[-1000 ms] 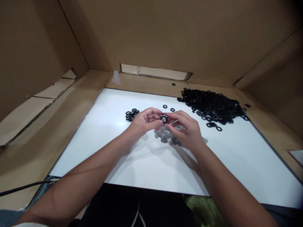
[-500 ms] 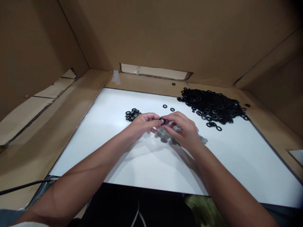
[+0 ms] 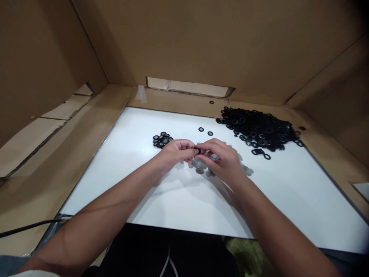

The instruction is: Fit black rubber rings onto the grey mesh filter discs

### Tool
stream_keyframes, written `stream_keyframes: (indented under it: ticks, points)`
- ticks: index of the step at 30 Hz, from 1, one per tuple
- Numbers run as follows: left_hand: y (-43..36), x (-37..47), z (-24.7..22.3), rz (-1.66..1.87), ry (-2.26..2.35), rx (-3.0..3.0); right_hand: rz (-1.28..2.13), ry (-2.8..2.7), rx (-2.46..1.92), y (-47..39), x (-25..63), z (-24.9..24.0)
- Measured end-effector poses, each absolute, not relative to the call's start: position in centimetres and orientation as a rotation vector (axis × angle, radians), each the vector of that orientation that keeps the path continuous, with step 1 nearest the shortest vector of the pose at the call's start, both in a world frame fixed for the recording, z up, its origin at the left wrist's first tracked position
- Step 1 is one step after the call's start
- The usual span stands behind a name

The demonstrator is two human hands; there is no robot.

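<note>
Between my two hands is one black rubber ring (image 3: 197,151), with a grey disc showing in its middle. My left hand (image 3: 180,151) pinches its left side between thumb and fingers. On the other side, the thumb and fingertips of my right hand (image 3: 221,156) close on the same ring. Under and around the right hand lie several loose grey mesh discs (image 3: 201,166), partly hidden by it. Just left of my left hand sits a small heap of black rings with grey centres (image 3: 162,139).
A large pile of black rings (image 3: 259,129) covers the back right of the white board (image 3: 178,200). Two rings with grey centres (image 3: 201,129) lie behind my hands. Cardboard walls (image 3: 184,42) enclose the back and sides. A black cable (image 3: 31,227) runs in from the left.
The ring between my hands has tipped and dropped slightly, and my fingers have shifted a little around it. Heaps and loose rings look the same.
</note>
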State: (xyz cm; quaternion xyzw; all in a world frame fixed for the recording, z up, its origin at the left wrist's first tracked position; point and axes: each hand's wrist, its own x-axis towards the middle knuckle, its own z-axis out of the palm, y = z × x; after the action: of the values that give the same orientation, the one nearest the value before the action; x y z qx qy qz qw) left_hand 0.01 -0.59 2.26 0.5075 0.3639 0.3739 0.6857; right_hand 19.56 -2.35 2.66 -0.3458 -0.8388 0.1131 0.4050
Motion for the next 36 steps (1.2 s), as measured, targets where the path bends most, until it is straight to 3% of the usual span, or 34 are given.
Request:
stream_keyframes:
  ticks: [36]
  points:
    - [-1.2,0.6,2.6,0.814,0.747,1.041,0.373,-1.911,-1.006,-2.4,17.9,1.8]
